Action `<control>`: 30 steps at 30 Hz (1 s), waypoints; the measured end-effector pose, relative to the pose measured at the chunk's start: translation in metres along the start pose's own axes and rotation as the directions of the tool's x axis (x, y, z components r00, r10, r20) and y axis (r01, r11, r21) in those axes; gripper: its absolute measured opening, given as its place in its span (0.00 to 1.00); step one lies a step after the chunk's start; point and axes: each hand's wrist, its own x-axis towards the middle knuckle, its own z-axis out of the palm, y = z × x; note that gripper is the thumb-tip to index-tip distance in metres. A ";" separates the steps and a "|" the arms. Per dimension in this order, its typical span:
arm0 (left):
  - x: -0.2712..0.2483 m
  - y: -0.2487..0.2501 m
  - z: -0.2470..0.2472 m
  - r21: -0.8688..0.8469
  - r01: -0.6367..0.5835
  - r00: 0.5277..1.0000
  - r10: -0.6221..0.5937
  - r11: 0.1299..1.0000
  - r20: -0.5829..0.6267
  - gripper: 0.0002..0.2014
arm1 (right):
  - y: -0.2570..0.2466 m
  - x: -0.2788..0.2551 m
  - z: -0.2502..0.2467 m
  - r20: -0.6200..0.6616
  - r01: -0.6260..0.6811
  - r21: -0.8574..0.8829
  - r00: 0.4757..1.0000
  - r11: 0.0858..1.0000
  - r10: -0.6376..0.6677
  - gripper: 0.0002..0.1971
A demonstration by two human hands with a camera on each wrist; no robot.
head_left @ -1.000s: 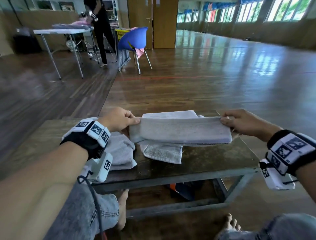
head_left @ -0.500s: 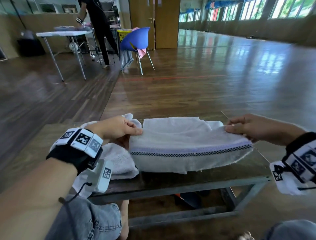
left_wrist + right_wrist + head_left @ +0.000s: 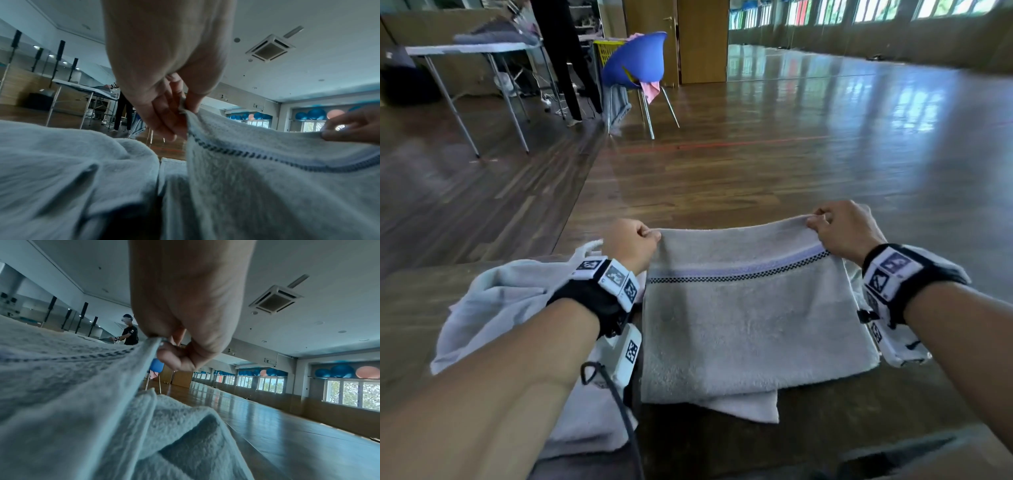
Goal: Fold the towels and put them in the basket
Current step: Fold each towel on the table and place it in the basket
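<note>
Pinching the two far corners of a pale grey terry towel with a lilac band and a dark checked stripe (image 3: 750, 318), the left hand (image 3: 630, 245) and the right hand (image 3: 842, 228) hold that edge taut and slightly lifted, thumb against fingers on each side, as both wrist views confirm. The towel lies on the dark, worn wooden desk (image 3: 842, 407), its near edge doubled over a lower layer that peeks out at the front, so it seems to be partway through folding, with at least one more fold likely to come. To its left a crumpled heap of light grey towel (image 3: 506, 308) sits unfolded beneath the left forearm, touching or just beside the striped one, and looks untouched. No basket for the folded towels shows near the desk; a yellow slatted crate (image 3: 607, 51) stands far off behind a blue plastic chair on thin metal legs (image 3: 637, 60), but whether that is the one meant I cannot tell. So by my reading most of the task remains: finishing this towel, folding the heap, and placing both. The room is a large hall with a glossy wooden floor (image 3: 791, 144), a row of windows, a white folding table (image 3: 465, 49) and a standing person in dark clothes (image 3: 561, 51).
</note>
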 end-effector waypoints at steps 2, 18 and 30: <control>0.021 -0.001 0.012 0.061 -0.023 1.000 0.023 0.998 0.001 0.11 | 0.001 0.022 0.010 -0.011 0.012 -0.032 1.000 0.999 -0.013 0.07; 0.060 -0.033 0.049 0.307 -0.228 0.954 0.150 0.924 0.258 0.07 | 0.020 0.055 0.081 0.248 0.129 -0.178 0.965 0.976 -0.083 0.09; -0.044 0.007 -0.014 0.097 -0.244 0.956 0.222 0.965 0.192 0.10 | -0.015 -0.055 -0.014 -0.147 0.340 0.205 0.938 0.918 -0.314 0.18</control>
